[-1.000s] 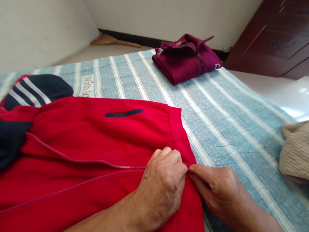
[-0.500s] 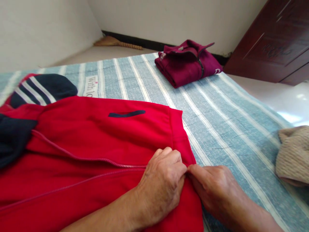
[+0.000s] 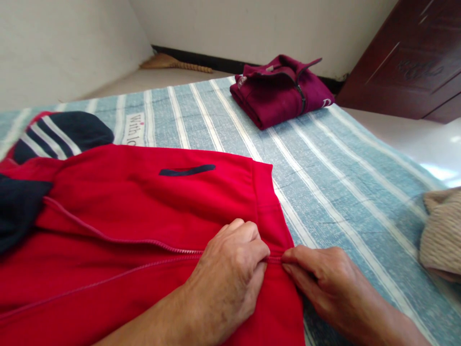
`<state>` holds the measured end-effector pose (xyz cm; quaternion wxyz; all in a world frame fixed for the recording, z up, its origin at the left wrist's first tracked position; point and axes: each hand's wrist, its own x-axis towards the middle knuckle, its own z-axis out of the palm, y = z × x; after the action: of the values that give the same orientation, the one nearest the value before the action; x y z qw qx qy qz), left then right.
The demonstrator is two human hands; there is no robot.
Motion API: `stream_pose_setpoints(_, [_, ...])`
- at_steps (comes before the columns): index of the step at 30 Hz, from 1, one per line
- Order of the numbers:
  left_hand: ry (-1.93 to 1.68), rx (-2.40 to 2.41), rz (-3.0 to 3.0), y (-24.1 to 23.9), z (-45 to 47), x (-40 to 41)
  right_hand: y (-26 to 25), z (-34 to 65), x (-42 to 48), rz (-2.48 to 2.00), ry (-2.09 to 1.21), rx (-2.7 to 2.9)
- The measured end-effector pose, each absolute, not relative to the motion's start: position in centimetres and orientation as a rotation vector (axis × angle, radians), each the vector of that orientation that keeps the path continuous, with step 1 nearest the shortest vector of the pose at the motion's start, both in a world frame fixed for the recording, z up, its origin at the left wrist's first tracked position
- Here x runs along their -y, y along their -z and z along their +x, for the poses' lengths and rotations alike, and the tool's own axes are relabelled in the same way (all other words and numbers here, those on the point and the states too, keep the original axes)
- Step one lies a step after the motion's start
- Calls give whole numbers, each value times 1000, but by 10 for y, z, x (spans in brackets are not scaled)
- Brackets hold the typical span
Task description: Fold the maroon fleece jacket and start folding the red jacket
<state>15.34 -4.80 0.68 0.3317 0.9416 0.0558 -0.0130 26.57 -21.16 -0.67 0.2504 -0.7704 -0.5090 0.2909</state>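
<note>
A red zip-up jacket (image 3: pixel 201 197) with navy panels lies spread out, its hem toward the right. The zipper (image 3: pixel 162 246) runs along its front; the two sides are apart on the left and meet under my left hand (image 3: pixel 230 274). That hand is closed in a pinch at the zipper near the hem, and its fingers hide the slider. Just to its right, my right hand (image 3: pixel 320 278) pinches the hem at the zipper's bottom end. A short joined stretch of zipper teeth shows between the two hands.
Under the jacket is a blue-and-white striped bed cover (image 3: pixel 324 178). A folded maroon jacket (image 3: pixel 273 98) lies at the far edge. A beige ribbed cloth item (image 3: pixel 442 235) is at the right. A brush-like object with a wound handle (image 3: pixel 190 67) lies by the wall; a dark red cabinet (image 3: pixel 399 62) stands beyond.
My left hand has slid a little left along the zipper, away from my right hand, exposing joined teeth between them. My right hand keeps its pinch at the hem.
</note>
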Motion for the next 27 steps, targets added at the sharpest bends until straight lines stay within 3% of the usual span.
stream_pose_setpoints(17, [53, -243, 2482, -4, 157, 54, 10, 263, 208, -2155, -452, 1636])
stream_pose_setpoints(27, [87, -238, 2515, -6, 159, 57, 2, 262, 201, -2231, -710, 1384])
